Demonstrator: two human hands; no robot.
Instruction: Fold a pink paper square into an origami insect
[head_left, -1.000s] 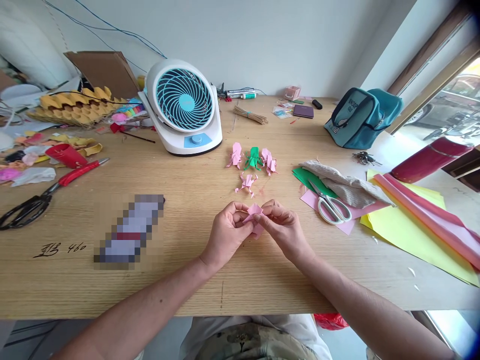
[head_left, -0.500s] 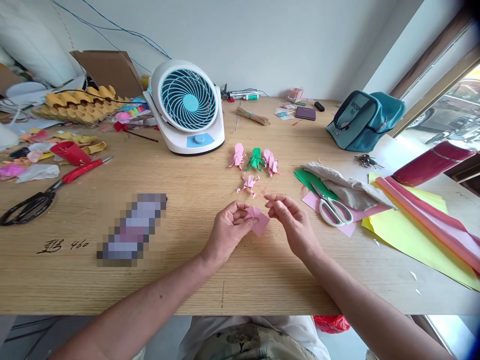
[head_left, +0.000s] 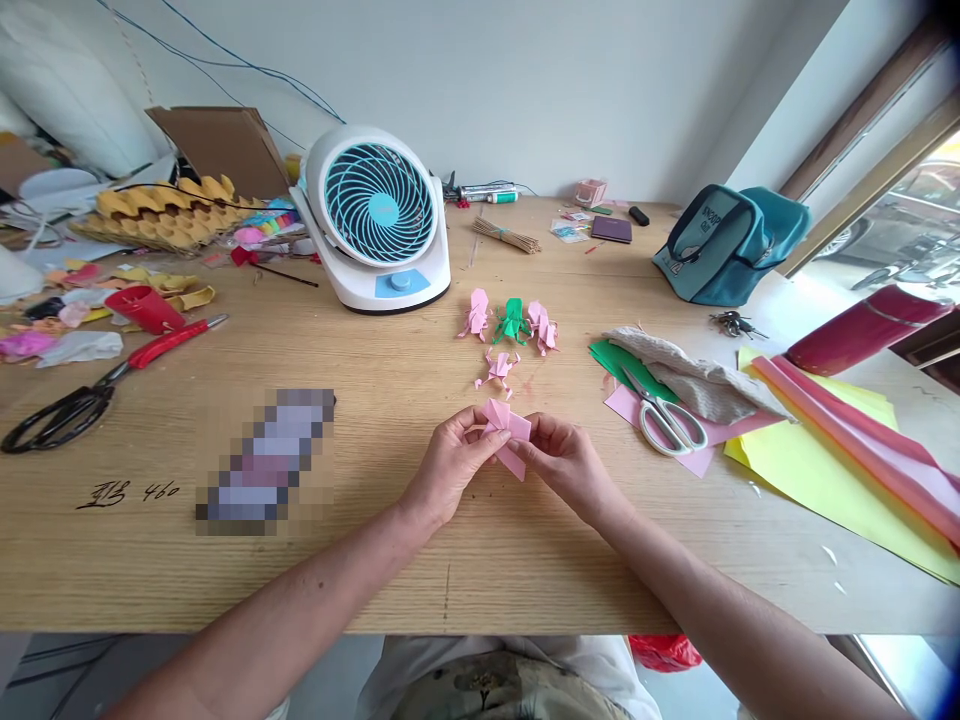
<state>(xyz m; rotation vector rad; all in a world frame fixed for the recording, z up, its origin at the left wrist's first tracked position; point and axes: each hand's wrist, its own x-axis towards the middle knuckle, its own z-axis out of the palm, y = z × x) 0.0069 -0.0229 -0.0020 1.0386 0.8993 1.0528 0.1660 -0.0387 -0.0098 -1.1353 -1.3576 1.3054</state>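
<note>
Between both hands is a small folded piece of pink origami paper [head_left: 513, 459], creased into pointed flaps. My left hand [head_left: 456, 456] pinches its left side, thumb on top. My right hand [head_left: 567, 457] grips its right edge between thumb and fingers; part of the paper is hidden behind the fingers. Just beyond the hands lies a pink folded paper figure with thin legs [head_left: 499, 370]. Behind it stand a green folded figure [head_left: 513, 319] and two pink ones, one to the left [head_left: 476, 313] and one to the right [head_left: 543, 326].
White-handled scissors [head_left: 670, 424] lie on pink and green paper beside a grey cloth [head_left: 675, 372]. Yellow sheets [head_left: 832, 480] and a red bottle [head_left: 862, 325] are at right. A fan [head_left: 382, 215] stands behind; black-handled shears [head_left: 67, 415] and a pixelated dark object [head_left: 266, 462] lie left.
My right hand has moved left and closed on the pink paper, which it was apart from before. The paper has turned in my left hand, its flap now pointing up.
</note>
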